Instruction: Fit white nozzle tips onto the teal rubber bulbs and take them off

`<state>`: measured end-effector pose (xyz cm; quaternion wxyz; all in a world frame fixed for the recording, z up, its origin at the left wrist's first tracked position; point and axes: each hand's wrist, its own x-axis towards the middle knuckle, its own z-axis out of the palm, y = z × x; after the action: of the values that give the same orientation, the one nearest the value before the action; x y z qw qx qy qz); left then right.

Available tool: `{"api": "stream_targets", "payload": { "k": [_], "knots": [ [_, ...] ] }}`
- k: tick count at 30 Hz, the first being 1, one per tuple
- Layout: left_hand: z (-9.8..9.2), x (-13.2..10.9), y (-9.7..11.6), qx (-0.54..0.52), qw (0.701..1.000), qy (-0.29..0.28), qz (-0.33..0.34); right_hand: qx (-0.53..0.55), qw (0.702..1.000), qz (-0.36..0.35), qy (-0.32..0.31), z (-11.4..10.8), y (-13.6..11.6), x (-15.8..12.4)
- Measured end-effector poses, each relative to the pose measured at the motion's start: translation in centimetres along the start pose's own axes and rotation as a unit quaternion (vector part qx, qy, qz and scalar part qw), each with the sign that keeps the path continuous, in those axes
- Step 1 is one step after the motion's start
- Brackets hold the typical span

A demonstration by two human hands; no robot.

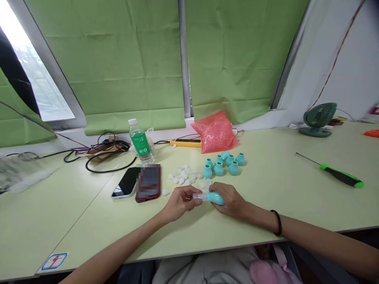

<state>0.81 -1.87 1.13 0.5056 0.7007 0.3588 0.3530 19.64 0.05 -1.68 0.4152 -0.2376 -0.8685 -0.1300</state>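
Observation:
My right hand (pixel 229 200) is wrapped round a teal rubber bulb (pixel 215 197) held just above the pale green desk (pixel 296 197). My left hand (pixel 179 203) pinches a small clear plastic tip (pixel 197 196) at the bulb's open end. Both hands meet near the middle of the desk. Just behind them lies a scatter of several small clear plastic tips (pixel 185 176). A cluster of several more teal bulbs (pixel 225 163) stands upright behind and to the right of those.
Two phones (pixel 137 184) lie left of the hands, with a water bottle (pixel 140 142) and tangled cables (pixel 100 152) behind. Pink bubble wrap (pixel 215 132) and a yellow power strip (pixel 185 142) sit at the back. A green-handled screwdriver (pixel 337 173) and a fan (pixel 318 119) are right.

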Motion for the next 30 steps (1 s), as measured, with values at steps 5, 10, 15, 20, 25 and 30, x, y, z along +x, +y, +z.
{"api": "stream_targets", "payload": {
  "k": [5, 10, 15, 20, 25, 30],
  "knots": [
    [0.3, -0.6, 0.0, 0.197, 0.975, 0.033, 0.094, 0.031, 0.999, -0.001, -0.043, -0.2, -0.1, 0.0],
    [0.5, -1.0, -0.7, 0.351, 0.902, 0.039, 0.247, 0.099, 0.990, 0.059, -0.079, -0.7, -0.4, 0.2],
    [0.8, -1.1, -1.3, 0.512, 0.762, 0.058, 0.392, 0.173, 0.970, 0.114, -0.124, -1.1, -0.8, 0.7],
    [0.7, -1.4, -1.1, 0.618, 0.658, 0.039, 0.428, 0.204, 0.957, 0.131, -0.159, -1.2, -0.9, 0.9],
    [0.5, -1.5, -0.5, 0.653, 0.609, 0.019, 0.450, 0.226, 0.948, 0.144, -0.175, -1.4, -1.0, 1.1],
    [0.6, -1.3, -0.4, 0.662, 0.590, 0.022, 0.462, 0.251, 0.938, 0.160, -0.178, -1.3, -1.0, 1.2]
  ]
}}
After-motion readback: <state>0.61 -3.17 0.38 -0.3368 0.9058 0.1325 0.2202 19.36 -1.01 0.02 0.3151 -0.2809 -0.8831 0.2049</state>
